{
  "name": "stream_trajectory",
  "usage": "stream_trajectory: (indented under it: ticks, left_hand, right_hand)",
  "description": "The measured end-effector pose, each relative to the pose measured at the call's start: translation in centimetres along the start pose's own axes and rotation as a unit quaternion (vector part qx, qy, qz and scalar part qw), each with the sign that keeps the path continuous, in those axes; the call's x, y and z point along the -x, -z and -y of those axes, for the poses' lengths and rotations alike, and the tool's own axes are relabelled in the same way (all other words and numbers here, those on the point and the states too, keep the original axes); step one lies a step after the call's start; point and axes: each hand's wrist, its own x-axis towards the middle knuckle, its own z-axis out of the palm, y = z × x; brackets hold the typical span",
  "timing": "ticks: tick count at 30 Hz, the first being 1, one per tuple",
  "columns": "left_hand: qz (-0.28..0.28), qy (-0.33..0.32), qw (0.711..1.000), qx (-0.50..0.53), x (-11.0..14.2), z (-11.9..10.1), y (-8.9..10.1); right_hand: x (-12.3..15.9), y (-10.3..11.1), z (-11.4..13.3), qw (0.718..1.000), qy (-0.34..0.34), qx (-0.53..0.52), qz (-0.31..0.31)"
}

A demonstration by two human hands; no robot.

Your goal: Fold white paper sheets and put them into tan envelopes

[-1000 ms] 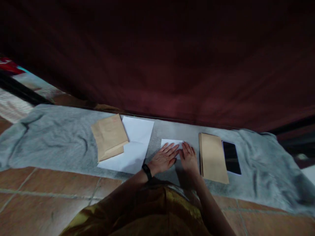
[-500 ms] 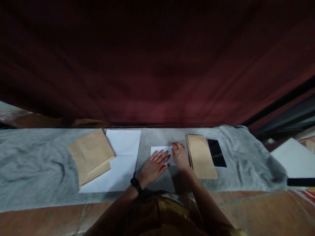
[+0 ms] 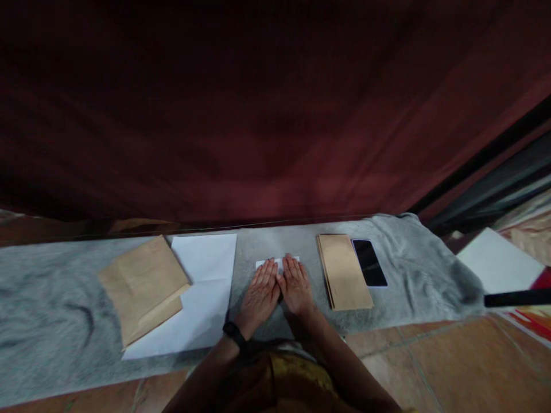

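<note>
Both hands lie flat, side by side, on a small folded white paper (image 3: 278,263) on the grey cloth (image 3: 51,292). My left hand (image 3: 260,294) has its fingers stretched out and covers the paper's left part; a black band sits on that wrist. My right hand (image 3: 296,287) presses flat on the right part. Only the paper's far edge shows beyond the fingertips.
Brown envelopes (image 3: 142,287) lie on white sheets (image 3: 202,287) to the left. To the right sit a stack of brown envelopes (image 3: 343,271) and a dark phone (image 3: 369,263). A dark red curtain (image 3: 275,115) hangs behind. Tiled floor (image 3: 451,367) lies in front; more white paper (image 3: 495,261) lies far right.
The two hands have drawn together and slid nearer to me over the folded paper, so less of it shows. The view has swung rightward.
</note>
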Motion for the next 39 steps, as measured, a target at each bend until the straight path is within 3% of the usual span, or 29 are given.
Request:
stream_trajectory:
  ticks: [10,18,20,26,34,39]
  left_hand:
    - [-0.025,0.141,0.989,-0.031,0.2,-0.6,0.1]
    - [-0.03,0.196,0.979,-0.042,0.5,-0.9,0.6]
    - [-0.036,0.192,0.98,-0.04,0.3,-1.8,0.6]
    - [0.002,0.099,0.995,0.003,0.0,-4.6,0.3]
    - [-0.011,0.095,0.995,-0.01,0.7,-4.0,-0.1]
    - [-0.001,0.076,0.997,-0.026,1.1,-3.8,-0.9]
  right_hand:
    - [0.7,0.2,-1.9,0.998,-0.037,0.046,-0.033]
    - [1.0,0.3,-2.1,0.997,-0.049,0.057,-0.024]
    - [1.0,0.2,-2.1,0.997,-0.053,0.059,-0.018]
    - [1.1,0.4,-2.0,0.997,-0.051,0.064,-0.003]
    - [0.9,1.3,-1.9,0.998,-0.055,0.006,-0.007]
    - [2.4,1.6,0.0,0.996,0.054,-0.077,0.01]
